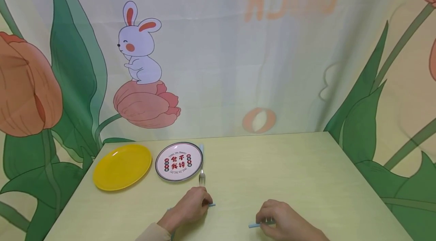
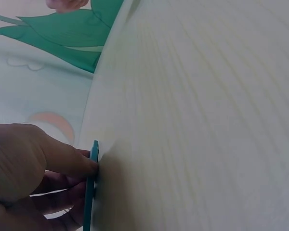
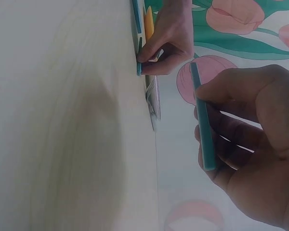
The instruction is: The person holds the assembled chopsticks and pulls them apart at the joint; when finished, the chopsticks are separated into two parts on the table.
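Observation:
My left hand is low over the table, just nearer than the fork. Its thumb and fingers pinch a thin, flat blue piece of cutlery, close above the tabletop. To the right, my right hand holds a light-blue cutlery handle between thumb and fingers, raised off the table. I cannot tell which kind of cutlery either hand holds. The fork lies tines toward me, its light-blue handle running alongside the white plate, which has red lettering and a dark rim.
A yellow plate lies left of the white plate. Another blue strip shows beside my left wrist. The pale yellow table backs onto a hanging cloth printed with a rabbit and tulips.

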### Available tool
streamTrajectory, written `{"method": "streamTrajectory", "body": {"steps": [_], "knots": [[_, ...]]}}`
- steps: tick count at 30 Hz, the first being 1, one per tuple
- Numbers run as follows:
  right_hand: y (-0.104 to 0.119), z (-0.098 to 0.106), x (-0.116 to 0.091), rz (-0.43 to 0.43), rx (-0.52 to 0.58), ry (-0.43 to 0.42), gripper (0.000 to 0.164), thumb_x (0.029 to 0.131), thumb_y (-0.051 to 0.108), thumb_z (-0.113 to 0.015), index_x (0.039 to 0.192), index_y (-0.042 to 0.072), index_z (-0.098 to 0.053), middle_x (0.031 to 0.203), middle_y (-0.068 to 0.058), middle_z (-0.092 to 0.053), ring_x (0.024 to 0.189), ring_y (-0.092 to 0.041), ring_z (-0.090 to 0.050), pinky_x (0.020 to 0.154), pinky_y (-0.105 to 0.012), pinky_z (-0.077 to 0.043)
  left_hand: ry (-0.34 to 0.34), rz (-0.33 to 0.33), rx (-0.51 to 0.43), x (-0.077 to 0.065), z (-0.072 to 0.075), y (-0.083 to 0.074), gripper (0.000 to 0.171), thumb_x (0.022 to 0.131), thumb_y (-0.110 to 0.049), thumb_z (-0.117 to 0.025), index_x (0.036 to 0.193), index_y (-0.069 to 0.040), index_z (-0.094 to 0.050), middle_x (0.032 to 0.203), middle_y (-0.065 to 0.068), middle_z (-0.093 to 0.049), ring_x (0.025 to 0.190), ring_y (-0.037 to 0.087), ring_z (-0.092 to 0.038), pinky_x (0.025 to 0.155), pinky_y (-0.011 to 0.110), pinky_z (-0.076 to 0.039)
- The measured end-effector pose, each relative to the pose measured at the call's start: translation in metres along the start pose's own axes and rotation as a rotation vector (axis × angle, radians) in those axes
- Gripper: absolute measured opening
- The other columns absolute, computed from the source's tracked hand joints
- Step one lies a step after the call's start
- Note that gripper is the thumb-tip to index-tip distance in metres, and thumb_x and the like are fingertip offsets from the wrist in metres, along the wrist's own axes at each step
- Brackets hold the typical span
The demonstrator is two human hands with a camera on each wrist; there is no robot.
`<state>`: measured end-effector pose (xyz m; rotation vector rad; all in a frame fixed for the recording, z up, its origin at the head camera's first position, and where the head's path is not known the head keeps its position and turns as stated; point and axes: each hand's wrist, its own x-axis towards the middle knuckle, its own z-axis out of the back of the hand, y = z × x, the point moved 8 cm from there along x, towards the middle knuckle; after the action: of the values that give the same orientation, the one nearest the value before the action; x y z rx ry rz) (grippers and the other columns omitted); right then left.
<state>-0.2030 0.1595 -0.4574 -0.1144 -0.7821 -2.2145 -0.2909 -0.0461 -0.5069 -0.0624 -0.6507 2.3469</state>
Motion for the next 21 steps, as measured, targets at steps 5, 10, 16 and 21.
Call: {"method": "streamTrajectory", "body": {"steps": [5, 10, 16, 21], "knots": [[-0.0014, -0.0012, -0.0010, -0.017, 0.003, 0.017, 0.015, 0.084, 0.007, -0.071, 0.087, 0.022, -0.072, 0.084, 0.019, -0.059, 0.076, 0.004, -0.052, 0.066, -0.016, -0.047, -0.002, -0.001, 0.013, -0.0002, -0.0003, -0.0001, 0.013, 0.077, 0.002, -0.071, 0.083, -0.008, -0.077, 0.075, -0.005, -0.062, 0.068, -0.001, -0.049, 0.064, 0.017, -0.046], [-0.0018, -0.0017, -0.0001, -0.016, 0.012, 0.026, 0.014, 0.085, 0.008, -0.071, 0.087, 0.021, -0.073, 0.083, 0.019, -0.060, 0.076, 0.002, -0.053, 0.066, -0.016, -0.048, -0.005, -0.007, 0.032, 0.0001, -0.0007, -0.0004, 0.013, 0.078, 0.000, -0.070, 0.084, -0.008, -0.077, 0.075, -0.006, -0.062, 0.069, 0.000, -0.050, 0.065, 0.019, -0.047], [-0.0027, -0.0034, -0.0002, -0.003, 0.018, 0.029, 0.013, 0.085, 0.008, -0.071, 0.088, 0.020, -0.073, 0.084, 0.019, -0.061, 0.076, 0.002, -0.054, 0.066, -0.016, -0.048, -0.003, -0.011, 0.038, -0.0008, -0.0028, -0.0004, 0.012, 0.078, 0.000, -0.070, 0.084, -0.007, -0.077, 0.074, -0.007, -0.060, 0.068, 0.000, -0.049, 0.064, 0.018, -0.045], [-0.0040, -0.0038, -0.0006, 0.004, 0.032, 0.023, 0.012, 0.085, 0.008, -0.071, 0.088, 0.019, -0.074, 0.085, 0.018, -0.061, 0.076, 0.002, -0.054, 0.065, -0.017, -0.049, -0.016, -0.006, 0.045, -0.0013, -0.0024, 0.0002, 0.014, 0.077, 0.000, -0.069, 0.088, -0.006, -0.077, 0.074, -0.006, -0.059, 0.067, 0.000, -0.046, 0.062, 0.017, -0.043]]}}
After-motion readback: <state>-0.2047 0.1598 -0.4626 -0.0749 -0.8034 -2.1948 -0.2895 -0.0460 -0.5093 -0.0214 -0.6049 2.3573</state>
